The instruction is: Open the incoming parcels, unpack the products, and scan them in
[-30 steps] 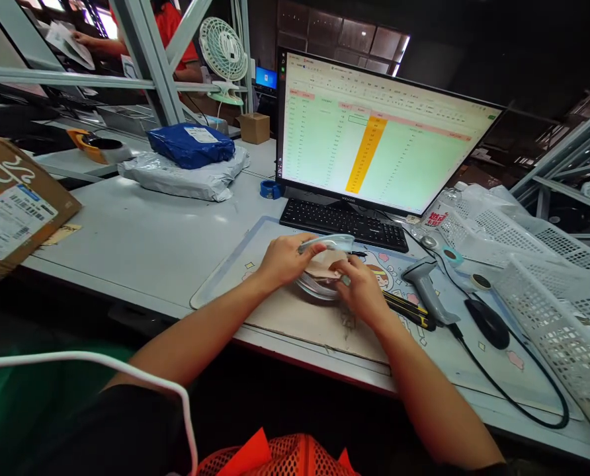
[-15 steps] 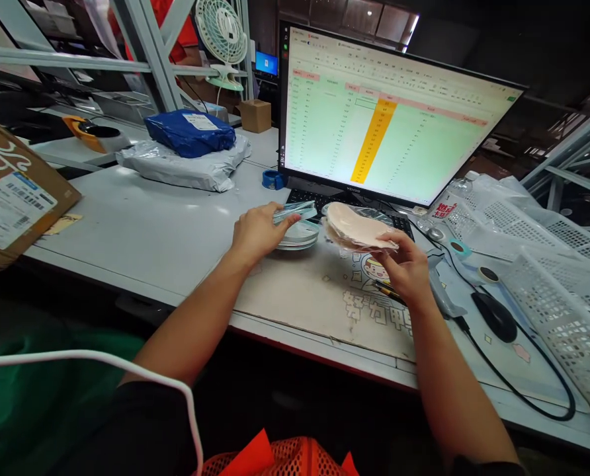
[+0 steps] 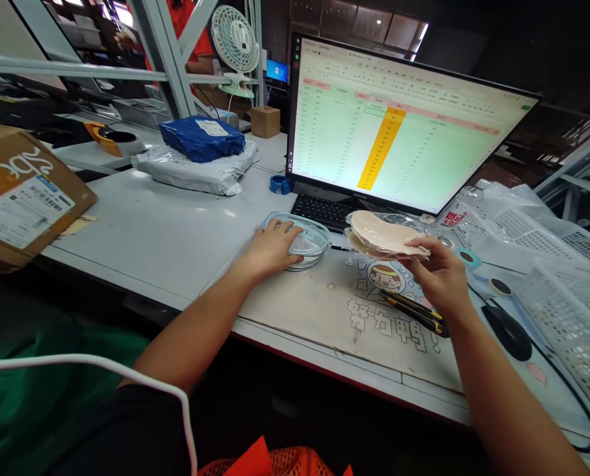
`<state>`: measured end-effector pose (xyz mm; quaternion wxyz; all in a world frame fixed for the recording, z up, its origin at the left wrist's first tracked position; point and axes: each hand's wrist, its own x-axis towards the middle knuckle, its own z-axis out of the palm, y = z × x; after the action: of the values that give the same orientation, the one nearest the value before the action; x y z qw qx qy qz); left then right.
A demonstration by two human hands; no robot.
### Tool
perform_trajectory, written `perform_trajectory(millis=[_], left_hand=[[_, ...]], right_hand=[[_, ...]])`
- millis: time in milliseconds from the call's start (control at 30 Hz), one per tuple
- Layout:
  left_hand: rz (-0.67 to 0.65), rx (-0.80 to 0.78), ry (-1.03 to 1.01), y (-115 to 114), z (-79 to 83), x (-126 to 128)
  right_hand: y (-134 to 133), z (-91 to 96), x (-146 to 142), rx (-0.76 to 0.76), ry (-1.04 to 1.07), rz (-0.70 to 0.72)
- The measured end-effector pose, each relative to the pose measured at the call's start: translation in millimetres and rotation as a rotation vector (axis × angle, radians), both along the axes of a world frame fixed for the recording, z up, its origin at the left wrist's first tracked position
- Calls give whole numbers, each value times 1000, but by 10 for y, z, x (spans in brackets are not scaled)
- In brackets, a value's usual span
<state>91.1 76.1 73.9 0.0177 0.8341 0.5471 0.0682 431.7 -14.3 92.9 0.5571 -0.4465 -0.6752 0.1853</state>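
My left hand (image 3: 275, 248) lies with its fingers spread over a stack of clear, blue-tinted, round-edged plastic pieces (image 3: 313, 233) on the desk mat. What exactly these pieces are I cannot make out. My right hand (image 3: 438, 274) grips a bundle of beige, curved flat pads (image 3: 381, 233) at its right end, thumb below and fingers above. Clear plastic film wraps the bundle, which is held above the mat. Under my right hand a yellow and black utility knife (image 3: 414, 311) rests on the mat.
Behind the hands stand a keyboard (image 3: 319, 210) and a monitor (image 3: 399, 125). At left are a cardboard box (image 3: 27, 198) and bagged parcels (image 3: 200, 142). A mouse (image 3: 507, 330) and white baskets (image 3: 567, 317) sit at right. Beyond the frame, a person in red is partly visible.
My left hand has lowered the clear piece onto the stack and spread its fingers. My right hand has shifted right with the pads, uncovering the utility knife. The camera view has turned slightly.
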Motion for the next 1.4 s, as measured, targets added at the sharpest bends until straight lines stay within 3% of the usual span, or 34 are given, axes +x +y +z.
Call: perform_trajectory(millis=[167, 300, 400, 500, 700, 1000, 1167, 1267, 1400], left_hand=[[87, 110, 47, -99, -54, 236], [51, 114, 15, -64, -103, 217], [-26, 66, -77, 1, -107, 165], [-68, 150, -135, 38, -124, 229], [-27, 96, -90, 2, -196, 440], [-5, 119, -50, -56, -169, 466], [-47, 106, -106, -24, -184, 351], [-141, 68, -230, -17, -120, 229], [-290, -4, -754, -133, 72, 311]], right_hand=[[-20, -313, 24, 73, 29, -84], [-99, -489, 13, 102, 13, -102], [-154, -481, 18, 122, 24, -101], [-181, -448, 14, 122, 18, -79], [-203, -475, -42, 120, -26, -46], [-220, -490, -92, 112, -82, 4], [-226, -476, -98, 141, -116, -53], [-249, -443, -122, 218, -180, -94], [-292, -413, -211, 351, -270, -149]])
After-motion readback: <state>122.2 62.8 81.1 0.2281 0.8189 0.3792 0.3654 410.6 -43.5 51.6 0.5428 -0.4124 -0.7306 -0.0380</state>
